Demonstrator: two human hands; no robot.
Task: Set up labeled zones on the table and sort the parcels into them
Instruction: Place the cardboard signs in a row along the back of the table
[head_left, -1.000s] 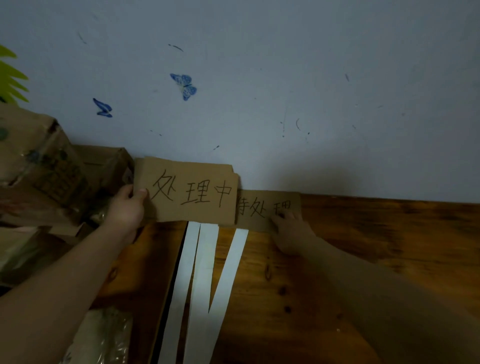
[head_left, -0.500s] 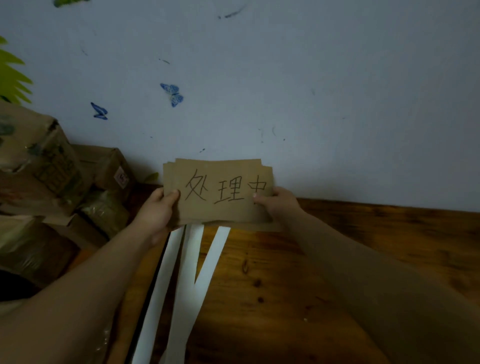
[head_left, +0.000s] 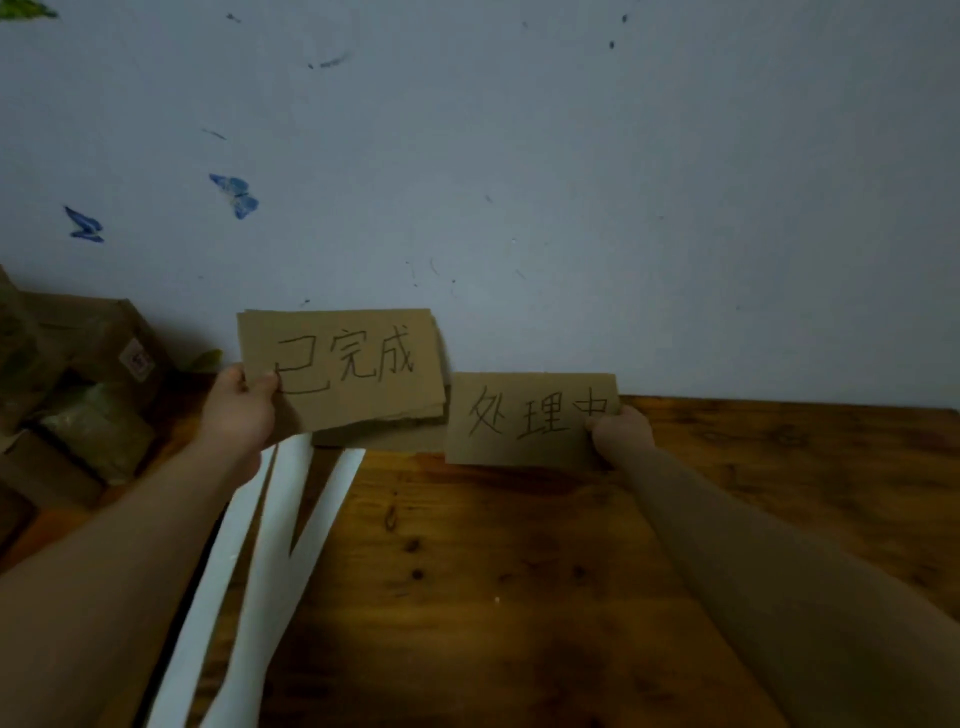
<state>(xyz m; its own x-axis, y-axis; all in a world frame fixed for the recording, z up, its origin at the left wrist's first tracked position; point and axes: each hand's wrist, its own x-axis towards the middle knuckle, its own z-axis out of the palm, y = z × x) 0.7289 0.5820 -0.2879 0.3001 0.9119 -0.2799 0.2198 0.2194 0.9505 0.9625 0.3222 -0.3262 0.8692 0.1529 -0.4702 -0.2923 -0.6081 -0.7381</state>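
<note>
Behind the work, a pale wall (head_left: 519, 182) with blue butterfly stickers (head_left: 236, 195) is filling the upper half of the head view, and the wooden counter (head_left: 519, 571) is running along its foot. Our left hand (head_left: 241, 410) is pinching the left edge of the card reading 已完成 (head_left: 353, 364), thumb on the face, with at least another card (head_left: 384, 439) stacked behind it. Our right hand (head_left: 621, 434) is pinching the right edge of the card reading 处理中 (head_left: 524, 421), its lower edge just above or touching the counter; we cannot tell which. Both are hanging close to the wall.

We are judging these cards light, stiff and dry, so an edge pinch is suiting them well, though the stacked ones may be prone to sliding apart. White paper strips (head_left: 306, 519) are lying below the left card, and parcels (head_left: 88, 395) are crowding the left end. Open wood is stretching to the right, giving room for laying zones, with the wall limiting the far edge.
</note>
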